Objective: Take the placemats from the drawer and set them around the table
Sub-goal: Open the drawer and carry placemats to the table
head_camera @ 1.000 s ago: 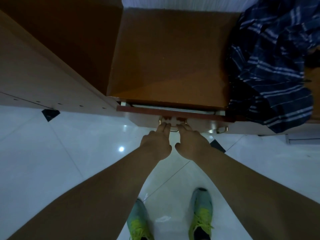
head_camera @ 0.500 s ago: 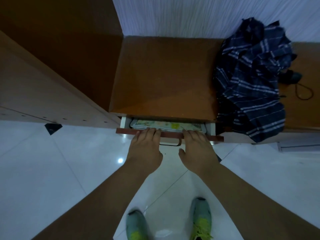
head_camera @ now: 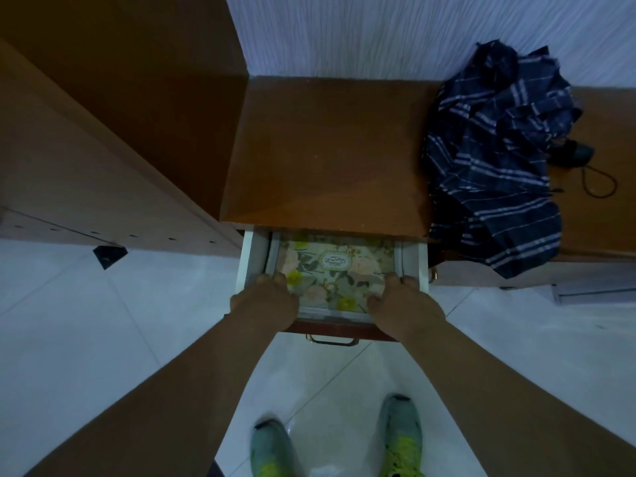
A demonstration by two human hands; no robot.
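Note:
The drawer (head_camera: 245, 266) of a low brown cabinet (head_camera: 327, 149) stands pulled out towards me, its metal handle (head_camera: 332, 340) at the near side. A stack of floral placemats (head_camera: 335, 270) lies flat inside, its far part hidden under the cabinet top. My left hand (head_camera: 265, 301) reaches into the drawer with fingers curled over the stack's left edge. My right hand (head_camera: 402, 304) does the same on the right edge. The fingertips are hidden from view.
A dark blue striped umbrella (head_camera: 499, 166) lies crumpled on the cabinet top to the right. A tall brown wardrobe (head_camera: 86, 149) rises on the left. I stand on white floor tiles (head_camera: 103, 339), and my green shoes (head_camera: 401, 438) are just below the drawer.
The drawer has slid well out, baring the placemats. Both hands left the drawer front and moved inside onto the two side edges of the stack.

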